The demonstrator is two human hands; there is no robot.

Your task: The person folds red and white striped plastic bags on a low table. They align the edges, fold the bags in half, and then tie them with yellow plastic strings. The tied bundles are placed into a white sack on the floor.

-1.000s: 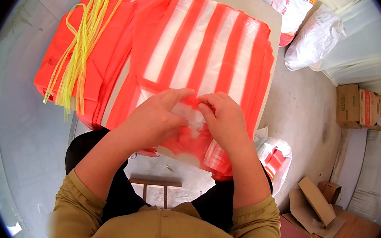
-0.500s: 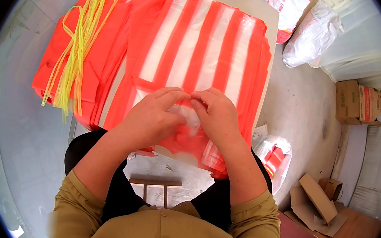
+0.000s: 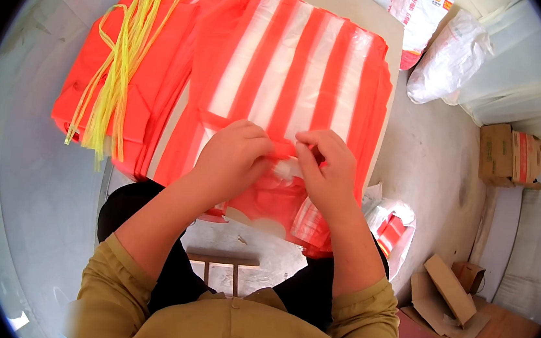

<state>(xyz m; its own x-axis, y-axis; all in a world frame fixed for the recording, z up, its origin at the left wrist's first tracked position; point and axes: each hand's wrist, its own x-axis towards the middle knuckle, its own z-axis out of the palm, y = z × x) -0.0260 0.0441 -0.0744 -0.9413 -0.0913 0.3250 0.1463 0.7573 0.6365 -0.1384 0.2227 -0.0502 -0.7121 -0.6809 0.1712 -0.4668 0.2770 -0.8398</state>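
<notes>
A pile of red-and-white striped plastic bags (image 3: 293, 67) lies on the table before me. Over its near part, my left hand (image 3: 235, 162) is closed, fingers curled on red film. My right hand (image 3: 330, 171) sits a short gap away, thumb and forefinger pinched together at the film's edge. Between the two hands stretches a bit of red and clear film, creased and slightly blurred. Below them the near ends of the bags hang rumpled at the table edge. Left of the pile is a stack of red plastic bags (image 3: 158, 54), with yellow plastic strips (image 3: 120, 76) draped over it.
Past the table's right edge, white sacks (image 3: 450, 59) stand on the floor. An open bag (image 3: 394, 236) with red bundles rests beside my right knee. Cardboard boxes (image 3: 503, 155) are farther right, and an opened carton (image 3: 443, 303) lies on a brown surface. A wooden stool (image 3: 222, 260) shows below.
My hands have moved slightly apart, the right one shifting rightward, with red film now showing between them. The whole view has shifted a little.
</notes>
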